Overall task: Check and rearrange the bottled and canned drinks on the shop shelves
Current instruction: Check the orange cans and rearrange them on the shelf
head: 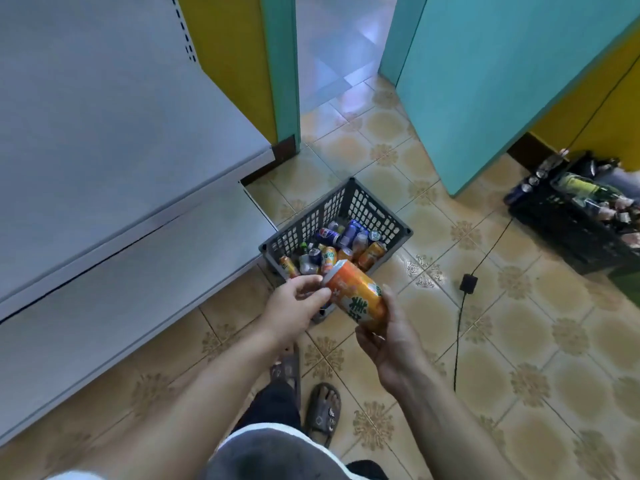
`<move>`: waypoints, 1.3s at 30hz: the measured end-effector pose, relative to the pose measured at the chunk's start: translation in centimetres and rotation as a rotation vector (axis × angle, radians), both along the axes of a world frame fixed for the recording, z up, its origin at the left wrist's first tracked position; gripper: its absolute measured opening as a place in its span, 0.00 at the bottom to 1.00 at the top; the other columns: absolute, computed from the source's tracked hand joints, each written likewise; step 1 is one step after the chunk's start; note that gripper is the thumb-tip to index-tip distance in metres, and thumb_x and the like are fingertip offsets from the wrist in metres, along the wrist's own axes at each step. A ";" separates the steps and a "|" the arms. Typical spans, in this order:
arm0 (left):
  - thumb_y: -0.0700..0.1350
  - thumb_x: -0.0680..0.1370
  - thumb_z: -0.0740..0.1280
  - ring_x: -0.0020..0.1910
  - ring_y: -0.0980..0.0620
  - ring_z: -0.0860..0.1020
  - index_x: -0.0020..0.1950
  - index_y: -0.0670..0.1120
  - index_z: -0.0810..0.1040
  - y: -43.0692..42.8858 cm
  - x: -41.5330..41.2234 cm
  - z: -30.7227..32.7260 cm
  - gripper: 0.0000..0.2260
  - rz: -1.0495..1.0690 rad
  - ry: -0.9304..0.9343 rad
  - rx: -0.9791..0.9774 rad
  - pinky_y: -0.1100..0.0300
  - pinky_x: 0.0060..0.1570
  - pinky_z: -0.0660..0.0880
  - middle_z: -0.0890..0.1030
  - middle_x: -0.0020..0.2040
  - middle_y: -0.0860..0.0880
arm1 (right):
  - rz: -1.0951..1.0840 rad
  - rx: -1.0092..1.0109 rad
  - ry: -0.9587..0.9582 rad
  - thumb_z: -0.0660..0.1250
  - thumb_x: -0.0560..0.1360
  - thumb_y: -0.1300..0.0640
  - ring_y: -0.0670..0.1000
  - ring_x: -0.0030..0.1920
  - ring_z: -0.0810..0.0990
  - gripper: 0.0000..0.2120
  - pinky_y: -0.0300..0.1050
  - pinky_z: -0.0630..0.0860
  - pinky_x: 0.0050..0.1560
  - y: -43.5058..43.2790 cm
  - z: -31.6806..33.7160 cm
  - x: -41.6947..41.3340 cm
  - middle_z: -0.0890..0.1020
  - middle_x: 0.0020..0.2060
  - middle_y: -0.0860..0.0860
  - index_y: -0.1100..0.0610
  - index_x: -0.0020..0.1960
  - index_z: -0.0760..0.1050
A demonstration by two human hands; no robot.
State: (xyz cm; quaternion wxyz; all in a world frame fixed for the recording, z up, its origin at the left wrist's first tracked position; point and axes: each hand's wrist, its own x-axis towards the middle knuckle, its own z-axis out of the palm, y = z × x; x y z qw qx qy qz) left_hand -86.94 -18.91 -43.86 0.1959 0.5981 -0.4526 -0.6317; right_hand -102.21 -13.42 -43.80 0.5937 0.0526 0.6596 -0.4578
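Rising along the left side, white metal shelves (104, 150) step down in two tiers to the patterned tile floor (519, 323). Just right of their lower edge, the left hand (298, 306) reaches in with its fingers curled, pinching the silver top rim of an orange can (356, 296) between thumb and fingertips.

Beyond that hand a grey lattice basket (381, 209) sits on the floor, close to the corner of the bottom shelf. A jumble of loose cans (349, 232) lies inside it, some blue and some orange, mostly on their sides.

The orange can is held in the air above the near corner of the basket, tilted so its top points up and to the left. Its body is bright orange with a paler printed patch and bold green characters near the lower end. The right hand (391, 337) cradles that lower end from beneath, its fingers wrapped behind the can and its thumb laid along the side.

Further right, a black adapter (468, 283) with a thin cable lies on the tiles. A black crate (568, 244) of bottles stands near the right edge.
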 end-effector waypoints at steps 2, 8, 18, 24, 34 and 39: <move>0.45 0.80 0.69 0.57 0.54 0.78 0.68 0.46 0.76 -1.6 -1.0 -2.7 0.16 -0.014 -0.039 0.066 0.56 0.59 0.77 0.78 0.55 0.56 | 0.046 0.077 0.028 0.70 0.76 0.42 0.50 0.37 0.78 0.25 0.38 0.79 0.30 -2.0 -2.6 -1.3 0.79 0.44 0.56 0.59 0.64 0.74; 0.49 0.80 0.69 0.59 0.52 0.78 0.67 0.50 0.77 -6.4 -4.1 -10.8 0.15 -0.039 -0.101 0.240 0.54 0.61 0.76 0.81 0.59 0.53 | 0.215 0.241 0.240 0.74 0.75 0.46 0.58 0.56 0.82 0.19 0.44 0.83 0.44 -8.8 -11.0 -6.4 0.78 0.56 0.57 0.54 0.57 0.70; 0.51 0.80 0.66 0.56 0.53 0.78 0.66 0.52 0.76 -16.1 -9.8 -24.6 0.15 -0.074 -0.295 0.296 0.54 0.59 0.75 0.80 0.53 0.57 | 1.045 0.281 0.901 0.73 0.71 0.35 0.53 0.50 0.79 0.29 0.56 0.79 0.54 -23.9 -27.5 -14.6 0.78 0.51 0.48 0.53 0.61 0.70; 0.53 0.79 0.67 0.59 0.52 0.78 0.66 0.54 0.76 -20.0 -13.8 -34.9 0.16 -0.047 -0.354 0.332 0.54 0.62 0.73 0.81 0.59 0.55 | 1.530 0.251 1.092 0.68 0.75 0.33 0.61 0.59 0.79 0.35 0.57 0.77 0.57 -29.2 -41.2 -16.1 0.74 0.64 0.58 0.56 0.69 0.66; 0.54 0.80 0.65 0.60 0.52 0.77 0.67 0.56 0.76 -18.7 -15.2 -40.7 0.15 0.025 -0.470 0.418 0.58 0.56 0.70 0.80 0.56 0.59 | 1.797 0.210 1.087 0.67 0.78 0.39 0.62 0.59 0.78 0.33 0.54 0.72 0.53 -31.2 -49.2 -18.2 0.73 0.61 0.59 0.55 0.73 0.60; 0.53 0.79 0.66 0.59 0.51 0.78 0.65 0.55 0.77 -17.9 -14.5 -39.3 0.14 0.093 -0.437 0.390 0.52 0.64 0.73 0.79 0.53 0.59 | 1.828 0.198 1.111 0.66 0.78 0.39 0.60 0.57 0.79 0.30 0.53 0.74 0.52 -31.6 -47.3 -17.8 0.75 0.60 0.57 0.56 0.71 0.63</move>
